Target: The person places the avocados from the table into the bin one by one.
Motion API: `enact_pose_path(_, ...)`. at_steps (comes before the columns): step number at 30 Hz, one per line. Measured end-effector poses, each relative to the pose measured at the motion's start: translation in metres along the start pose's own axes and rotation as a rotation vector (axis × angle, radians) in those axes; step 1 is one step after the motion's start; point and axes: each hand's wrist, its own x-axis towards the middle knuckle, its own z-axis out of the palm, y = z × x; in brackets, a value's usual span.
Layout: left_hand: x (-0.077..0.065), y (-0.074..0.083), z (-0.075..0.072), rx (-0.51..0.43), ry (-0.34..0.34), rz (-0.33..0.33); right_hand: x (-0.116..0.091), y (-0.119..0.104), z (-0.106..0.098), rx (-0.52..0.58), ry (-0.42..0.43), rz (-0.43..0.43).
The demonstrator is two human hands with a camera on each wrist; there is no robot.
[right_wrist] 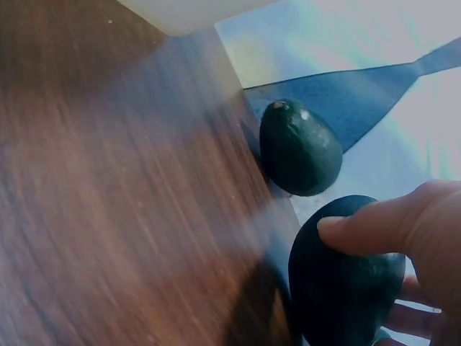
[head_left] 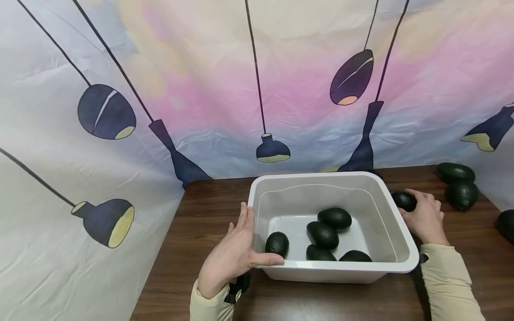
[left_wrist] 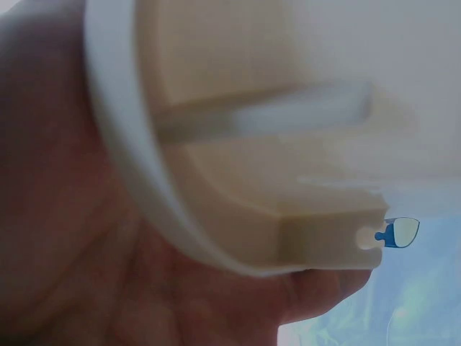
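Note:
A pale grey plastic bin (head_left: 317,265) stands on the table with several dark green avocados (head_left: 335,218) on its floor, one of them in the near left corner. My left hand (head_left: 237,247) rests against that corner from outside, its fingers straight along the left side and its thumb lying on the front rim. The left wrist view shows the palm close under the rim (left_wrist: 122,137). To the right of the bin, my right hand (head_left: 426,216) grips an avocado (right_wrist: 346,288) between thumb and fingers. Just beyond it lies another avocado (right_wrist: 299,148), mostly hidden by the bin in the head view.
Two avocados (head_left: 462,195) touch each other at the table's back right, and one more (head_left: 507,225) sits at the right edge of view. A printed cloth (head_left: 225,89) hangs behind the brown wooden table (head_left: 205,214).

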Motion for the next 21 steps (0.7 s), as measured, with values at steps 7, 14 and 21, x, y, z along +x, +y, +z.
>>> enact_pose_path(7, 0.0, 0.0, -0.001, -0.012, -0.004, -0.008, -0.005, 0.001, -0.01, 0.059, 0.006, 0.046)
enact_pose_path(14, 0.001, -0.001, -0.001, -0.016, -0.015, -0.027, -0.008, -0.011, -0.026, 0.11, 0.057, 0.059)
enact_pose_path(21, 0.001, -0.001, 0.0, -0.008, -0.011, -0.019, -0.016, -0.027, -0.046, 0.144, 0.175, 0.006)
